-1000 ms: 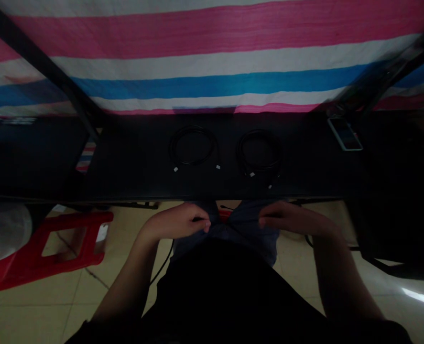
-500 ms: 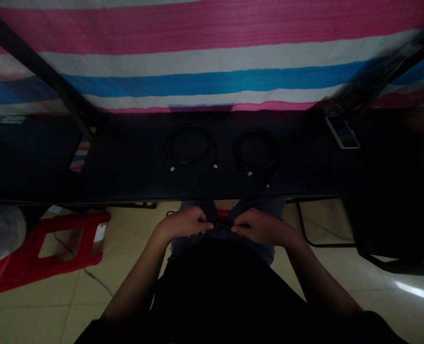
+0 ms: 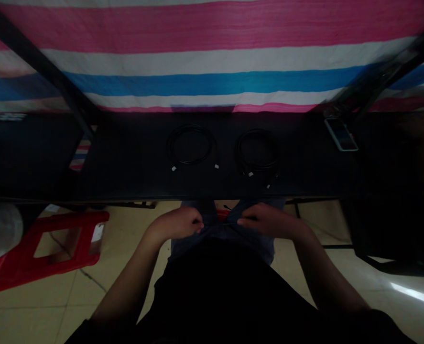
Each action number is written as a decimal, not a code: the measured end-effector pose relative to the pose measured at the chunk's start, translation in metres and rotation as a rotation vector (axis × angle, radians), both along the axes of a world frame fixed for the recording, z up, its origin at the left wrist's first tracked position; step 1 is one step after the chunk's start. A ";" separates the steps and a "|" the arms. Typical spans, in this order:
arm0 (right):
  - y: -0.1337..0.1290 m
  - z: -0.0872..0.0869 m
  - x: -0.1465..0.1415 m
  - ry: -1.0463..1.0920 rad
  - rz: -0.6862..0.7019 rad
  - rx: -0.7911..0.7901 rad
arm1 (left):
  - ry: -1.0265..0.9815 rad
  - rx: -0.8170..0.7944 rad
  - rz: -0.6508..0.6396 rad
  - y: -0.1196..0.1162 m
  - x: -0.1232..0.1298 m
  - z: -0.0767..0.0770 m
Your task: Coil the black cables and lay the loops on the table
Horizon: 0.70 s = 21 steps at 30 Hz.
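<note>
Hands (image 3: 178, 223) (image 3: 265, 220) pinch a cable (image 3: 221, 223) — below table edge (image 3: 212, 198).

Both forearms are seen bare from the lower edge of the frame up to the left hand (image 3: 178, 223) and the right hand (image 3: 269, 221); no sleeves, rings, watch or gloves can be made out. A black top (image 3: 226, 296) covers the torso. Greyish-blue trousers (image 3: 226, 234) are worn over the knees. Finer detail is lost in the dim light.
</note>
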State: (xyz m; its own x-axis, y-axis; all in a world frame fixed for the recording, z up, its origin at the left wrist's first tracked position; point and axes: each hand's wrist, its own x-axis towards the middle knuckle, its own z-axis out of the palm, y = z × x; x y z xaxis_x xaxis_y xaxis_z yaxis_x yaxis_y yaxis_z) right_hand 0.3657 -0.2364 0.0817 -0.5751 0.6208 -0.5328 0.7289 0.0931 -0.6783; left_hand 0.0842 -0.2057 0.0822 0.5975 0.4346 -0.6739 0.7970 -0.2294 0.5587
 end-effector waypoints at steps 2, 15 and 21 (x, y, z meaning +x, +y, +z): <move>0.000 -0.011 -0.017 -0.018 0.030 0.016 | 0.042 0.038 -0.033 -0.007 0.018 -0.010; 0.001 -0.040 -0.004 -0.045 0.126 -0.219 | -0.182 -0.303 0.059 -0.013 0.016 -0.043; 0.016 -0.009 0.016 0.015 0.029 -0.184 | -0.381 -0.560 0.118 -0.002 -0.016 -0.028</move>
